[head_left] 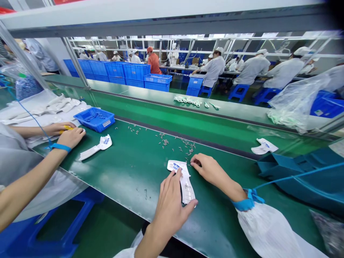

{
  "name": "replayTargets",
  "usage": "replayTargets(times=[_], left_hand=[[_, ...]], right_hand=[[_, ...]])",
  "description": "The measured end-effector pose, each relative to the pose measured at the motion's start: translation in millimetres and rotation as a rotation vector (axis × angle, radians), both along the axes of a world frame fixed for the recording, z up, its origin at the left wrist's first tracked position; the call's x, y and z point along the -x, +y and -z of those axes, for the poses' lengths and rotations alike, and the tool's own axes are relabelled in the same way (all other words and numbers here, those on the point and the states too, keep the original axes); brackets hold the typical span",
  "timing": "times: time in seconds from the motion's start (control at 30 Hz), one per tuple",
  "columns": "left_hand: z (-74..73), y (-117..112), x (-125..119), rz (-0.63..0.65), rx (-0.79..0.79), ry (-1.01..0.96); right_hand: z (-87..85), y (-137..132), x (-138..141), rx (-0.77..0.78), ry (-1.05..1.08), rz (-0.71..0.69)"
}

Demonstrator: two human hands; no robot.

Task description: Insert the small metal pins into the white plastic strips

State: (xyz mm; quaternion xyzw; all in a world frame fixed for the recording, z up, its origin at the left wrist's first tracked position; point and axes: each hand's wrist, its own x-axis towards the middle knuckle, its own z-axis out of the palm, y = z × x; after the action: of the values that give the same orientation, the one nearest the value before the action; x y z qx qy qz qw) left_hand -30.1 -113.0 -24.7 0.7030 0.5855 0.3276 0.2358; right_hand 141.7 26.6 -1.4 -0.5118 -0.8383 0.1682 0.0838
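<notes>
Left hand [170, 206]: the grip is closed on the part, fingers lie over it and the thumb is at its lower edge.

Right hand [212, 171]: fingers are curled and the fingertips are just beside the upper end of the part. I cannot tell if this grip holds some tiny piece.

Main thing: white plastic part [185, 186] with blue print lies flat on the green desk [139, 179], under the left hand.

Right wrist: white sleeve cover [266, 229] is tied with a blue strap [248, 200].

Near the hands: small grey pieces [172, 141] are scattered on the desk, just above the right fingertips and further to the left.

Desk sides: second white part [95, 147] lies on the left. Third white part [264, 146] lies on the right, beside a teal bin [292, 175].

Co-worker on left: co-worker's hands [71, 138] hold a yellow item [66, 128], and a blue wristband [60, 147] is on one wrist. Blue tray [94, 119] with small pieces stands near these hands, beside a pile of white parts [51, 107].

Beyond: a second desk [166, 91] carries a row of small white parts [186, 101] and a clear plastic bag [295, 100].

Far: blue crates [115, 70] are stacked along the wall side. Workers in white coats [212, 70] sit on blue stools [239, 92] at another desk.
</notes>
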Motion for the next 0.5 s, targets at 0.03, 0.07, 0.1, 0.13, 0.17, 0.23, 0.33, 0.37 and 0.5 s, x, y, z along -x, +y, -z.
replayTargets(times=[0.03, 0.07, 0.1, 0.13, 0.17, 0.23, 0.33, 0.37, 0.5], left_hand=[[0.2, 0.0, -0.2, 0.002, 0.002, -0.001], [0.4, 0.1, -0.3, 0.004, 0.005, 0.0], [0.7, 0.1, -0.5, 0.006, 0.008, 0.001], [0.9, 0.2, -0.5, 0.007, 0.008, 0.005], [1.0, 0.3, -0.5, 0.007, 0.007, 0.008], [0.7, 0.4, -0.4, 0.003, 0.005, 0.013], [-1.0, 0.4, 0.1, 0.001, 0.009, 0.003], [-1.7, 0.4, 0.3, 0.003, 0.009, -0.003], [-2.5, 0.3, 0.4, 0.004, 0.007, -0.015]], right_hand=[[-0.5, -0.8, -0.1, 0.002, 0.007, 0.002], [-0.6, -1.7, 0.0, 0.006, 0.023, -0.002], [-0.5, -2.4, 0.5, 0.011, 0.041, -0.012], [-0.1, -3.0, 1.4, 0.015, 0.056, -0.028], [0.4, -3.1, 2.8, 0.012, 0.065, -0.051], [0.9, -2.1, 6.2, -0.015, 0.052, -0.103], [-1.0, 1.5, 9.4, -0.052, 0.001, -0.149], [-2.3, 2.5, 9.2, -0.048, -0.015, -0.152], [-7.4, 2.2, 3.4, 0.012, -0.062, -0.132]])
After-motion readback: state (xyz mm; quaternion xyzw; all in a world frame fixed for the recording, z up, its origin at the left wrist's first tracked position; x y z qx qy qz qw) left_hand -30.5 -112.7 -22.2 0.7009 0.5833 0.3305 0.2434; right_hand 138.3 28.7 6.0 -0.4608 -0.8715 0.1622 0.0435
